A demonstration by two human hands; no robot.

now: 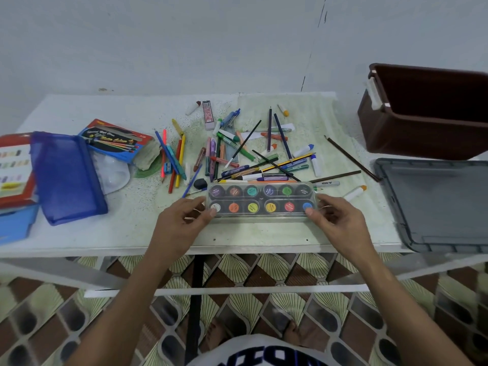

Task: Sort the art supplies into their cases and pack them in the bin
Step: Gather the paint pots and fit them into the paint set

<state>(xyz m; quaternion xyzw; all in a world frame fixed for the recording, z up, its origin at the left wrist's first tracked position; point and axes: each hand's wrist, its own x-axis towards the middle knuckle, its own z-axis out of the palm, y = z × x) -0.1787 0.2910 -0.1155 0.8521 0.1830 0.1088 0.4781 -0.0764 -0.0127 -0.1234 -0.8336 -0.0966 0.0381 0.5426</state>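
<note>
Head view, looking down on a white table [126, 228] standing against a pale wall. Lying flat near the table's front edge, middle: a clear paint case [261, 202], lid closed, showing twelve round pots in two rows. Holding its left end: left hand [182, 217], grip clamped on the case, thumb pressing on the lid by the white pot, fingers curling round the end. Holding its right end: right hand [340, 220], grip likewise clamped on the case, thumb pressing by the blue pot. Lying scattered just behind the case: a heap of pencils, markers, crayons and brushes [237, 151], crossing one another; a black eraser [200, 183] and a blue sharpener [167, 168] sitting at its left side. Lying far left: a blue mesh pouch [66, 178], overlapping a red-edged box [13, 167]. Sitting behind the pouch: a coloured-pencil carton [116, 140], tilting against a white palette [113, 173]. Standing at the far right, well apart from the case: a brown bin [422, 133], open, showing nothing inside from this angle. Lying in front of the bin, at the table's right end: a grey lid [443, 204], flat. Showing below the table: patterned floor tiles [52, 313].
</note>
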